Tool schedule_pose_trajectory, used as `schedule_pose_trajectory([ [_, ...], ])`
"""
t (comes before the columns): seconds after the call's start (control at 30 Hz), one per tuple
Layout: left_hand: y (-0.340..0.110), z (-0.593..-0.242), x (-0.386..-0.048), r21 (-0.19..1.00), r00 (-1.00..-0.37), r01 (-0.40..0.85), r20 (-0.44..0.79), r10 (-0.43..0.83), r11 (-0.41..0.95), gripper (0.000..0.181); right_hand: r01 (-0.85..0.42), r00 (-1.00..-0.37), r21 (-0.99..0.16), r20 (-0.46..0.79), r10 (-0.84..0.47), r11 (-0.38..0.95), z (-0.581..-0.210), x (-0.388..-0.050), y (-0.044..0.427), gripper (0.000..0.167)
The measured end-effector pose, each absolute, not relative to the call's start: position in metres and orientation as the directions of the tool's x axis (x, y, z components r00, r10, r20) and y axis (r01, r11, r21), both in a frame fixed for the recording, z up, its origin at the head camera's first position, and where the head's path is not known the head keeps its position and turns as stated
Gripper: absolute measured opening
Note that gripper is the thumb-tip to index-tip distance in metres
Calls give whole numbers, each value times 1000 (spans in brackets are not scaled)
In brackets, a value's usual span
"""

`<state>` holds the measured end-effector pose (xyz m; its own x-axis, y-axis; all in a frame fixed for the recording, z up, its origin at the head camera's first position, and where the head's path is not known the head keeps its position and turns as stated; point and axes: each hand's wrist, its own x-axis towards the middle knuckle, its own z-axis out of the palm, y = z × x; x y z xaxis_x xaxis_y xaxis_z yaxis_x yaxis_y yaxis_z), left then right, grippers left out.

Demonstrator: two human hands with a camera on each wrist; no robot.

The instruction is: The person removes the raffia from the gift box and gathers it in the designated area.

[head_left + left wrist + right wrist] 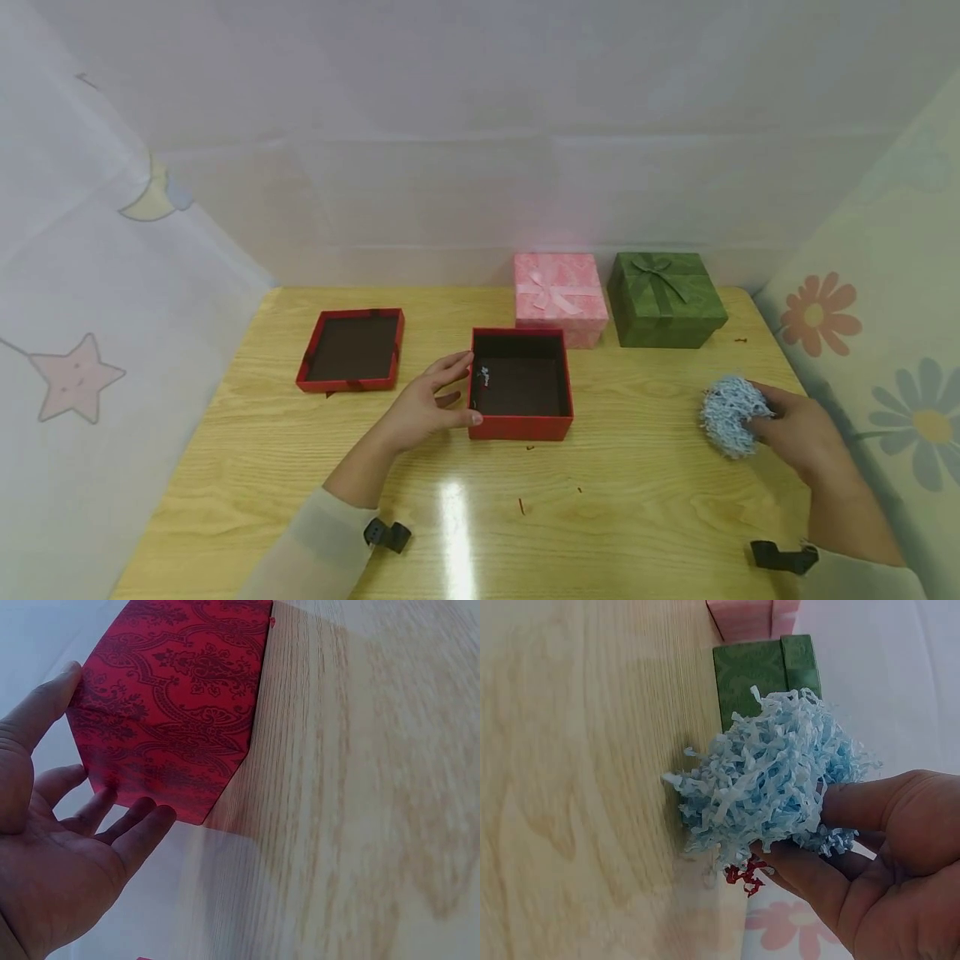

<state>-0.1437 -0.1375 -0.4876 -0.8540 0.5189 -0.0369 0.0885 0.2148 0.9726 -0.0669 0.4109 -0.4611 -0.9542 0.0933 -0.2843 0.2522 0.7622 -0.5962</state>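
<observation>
1. The red box [521,427] stands upright on the table [645,500], its open mouth facing up. It looks nearly square from above, with no plain long axis; its near wall runs left to right, facing the person.
2. The left hand [423,408] is at the red box's left wall, fingers loosely extended and thumb spread apart. The thumb touches the near left corner and the fingertips touch farther back; the hand braces the wall without wrapping round it.
3. The right hand [802,433] is well to the right of the red box, pinching the blue paper [726,417] between thumb and fingers.
4. The blue paper is a shaggy, rounded clump without a clear long axis, its strands sticking out every way. Red shreds [746,876] hang beneath it. Whether it touches the table is hard to tell from these angles.
5. A few scraps [484,379] lie inside the red box, by its left wall.
6. The lid [356,348] lies left of the red box, hollow side up.
7. The pink box [562,271] sits just behind the red box; the green box [667,332] is behind and farther right.
</observation>
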Motion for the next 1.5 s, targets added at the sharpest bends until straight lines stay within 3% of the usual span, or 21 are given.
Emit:
schedule_pose_trajectory([
  [0.67, -137, -489, -143, 974, -857, 74, -48, 514, 214, 92, 283, -952, -529, -259, 165, 800, -482, -64, 429, 70],
  [0.9, -137, -490, -143, 973, -858, 78, -46, 512, 218, 91, 261, -949, -495, -289, 126, 828, -475, -63, 429, 85],
  [1.23, -138, -490, -143, 972, -857, 69, -58, 512, 226, 92, 280, -939, -571, -329, 97, 771, -466, -60, 421, 101],
  [1.5, -137, -490, -144, 973, -856, 68, -57, 514, 222, 91, 255, -955, -590, -280, 103, 766, -454, -59, 405, 98],
])
